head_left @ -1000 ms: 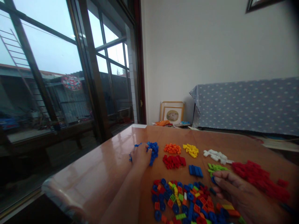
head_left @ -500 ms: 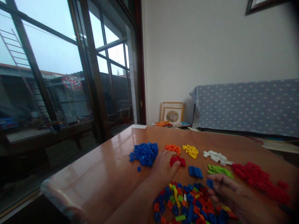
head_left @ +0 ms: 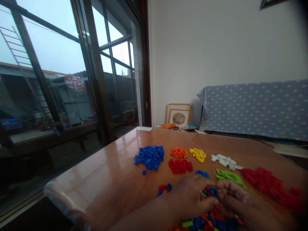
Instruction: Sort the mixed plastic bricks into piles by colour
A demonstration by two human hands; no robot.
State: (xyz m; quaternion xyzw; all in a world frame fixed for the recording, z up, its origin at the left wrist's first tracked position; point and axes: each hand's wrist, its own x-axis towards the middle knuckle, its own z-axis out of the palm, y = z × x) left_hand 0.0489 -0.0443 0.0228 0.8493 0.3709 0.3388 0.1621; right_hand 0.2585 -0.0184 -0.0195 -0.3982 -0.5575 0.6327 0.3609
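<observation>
My left hand (head_left: 190, 195) reaches over the mixed pile of plastic building pieces (head_left: 197, 223), its thumb and fingers apart, fingertips close to my right hand. A small blue round piece (head_left: 213, 192) shows between the two hands, at the fingertips of my right hand (head_left: 237, 197), which is closed in a pinch. Both hands hide much of the mixed pile, which has blue, red, orange and green pieces. Just beyond my left hand are the flat blue pieces (head_left: 202, 174), partly covered. Green pieces (head_left: 229, 178) lie just behind my right hand.
Sorted heaps stand on the brown table (head_left: 108, 179): blue pieces (head_left: 151, 157), orange pieces (head_left: 178, 152), yellow pieces (head_left: 198, 155), dark red pieces (head_left: 180, 166), white pieces (head_left: 226, 161) and red pieces (head_left: 269, 186). A lone blue piece (head_left: 144, 172) lies before the blue heap. Glass doors (head_left: 115, 80) are at the left.
My left hand has moved from the dark red heap back towards me and right, to beside my right hand. The dark red heap is now uncovered. The view has shifted slightly.
</observation>
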